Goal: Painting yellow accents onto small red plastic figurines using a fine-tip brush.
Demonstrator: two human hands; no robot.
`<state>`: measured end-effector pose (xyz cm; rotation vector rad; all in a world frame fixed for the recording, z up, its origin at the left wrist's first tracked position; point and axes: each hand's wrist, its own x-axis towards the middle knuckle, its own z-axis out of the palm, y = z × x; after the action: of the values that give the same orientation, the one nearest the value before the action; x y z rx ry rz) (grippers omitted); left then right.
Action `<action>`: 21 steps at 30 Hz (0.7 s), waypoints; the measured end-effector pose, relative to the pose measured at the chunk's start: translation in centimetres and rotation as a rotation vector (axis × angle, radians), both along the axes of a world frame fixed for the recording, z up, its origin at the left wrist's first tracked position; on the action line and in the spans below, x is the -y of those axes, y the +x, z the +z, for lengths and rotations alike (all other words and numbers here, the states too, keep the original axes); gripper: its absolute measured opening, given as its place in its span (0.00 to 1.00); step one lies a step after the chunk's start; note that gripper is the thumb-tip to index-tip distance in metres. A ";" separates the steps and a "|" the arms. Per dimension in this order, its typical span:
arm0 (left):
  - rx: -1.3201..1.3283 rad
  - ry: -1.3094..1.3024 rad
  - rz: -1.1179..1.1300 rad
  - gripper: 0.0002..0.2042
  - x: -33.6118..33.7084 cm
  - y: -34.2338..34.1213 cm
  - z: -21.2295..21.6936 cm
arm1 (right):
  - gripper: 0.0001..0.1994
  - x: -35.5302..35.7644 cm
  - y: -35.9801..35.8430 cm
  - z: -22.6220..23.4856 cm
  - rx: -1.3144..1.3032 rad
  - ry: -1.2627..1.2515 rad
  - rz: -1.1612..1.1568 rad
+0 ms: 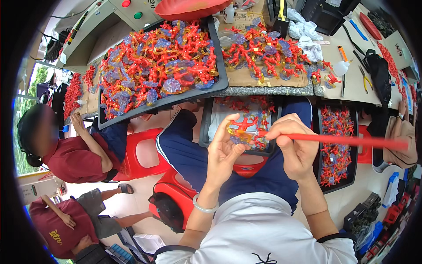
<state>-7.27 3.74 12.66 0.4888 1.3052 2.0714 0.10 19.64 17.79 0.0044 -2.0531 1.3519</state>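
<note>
Cardboard sheet (pixel 246 77) under red toy pieces (pixel 263 53), beyond left hand (pixel 222 149).

The counter (pixel 268 91) carries a black tray (pixel 220 81) heaped with red toy pieces (pixel 158 57), a cardboard sheet (pixel 246 78) under more pieces, white rags (pixel 307 39), pliers (pixel 364 79).

Toy piece (pixel 243 128): red, with yellow and translucent blue parts. Rod (pixel 347 140): red. Trays (pixel 218 84): black, filled with red, yellow and blue pieces. Stools (pixel 143 154): red. Trousers (pixel 184 154): navy, white-striped. Shirt (pixel 255 229): white. Bracelet (pixel 204 208): pale.
</note>
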 end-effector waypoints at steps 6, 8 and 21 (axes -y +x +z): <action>0.168 0.073 -0.050 0.34 -0.2 0.2 0.0 | 0.16 -0.2 -0.2 0.2 0.012 -0.029 -0.042; 0.173 0.061 -0.053 0.34 -0.2 0.2 -0.3 | 0.10 -0.5 -0.5 0.1 0.043 0.095 0.018; 0.110 0.010 -0.005 0.26 -0.8 0.5 -0.1 | 0.07 -1.1 0.0 0.6 -0.002 -0.009 0.009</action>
<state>-6.78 4.52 12.55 0.3762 1.2284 2.0714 0.14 20.73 18.40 0.0110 -2.0475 1.3662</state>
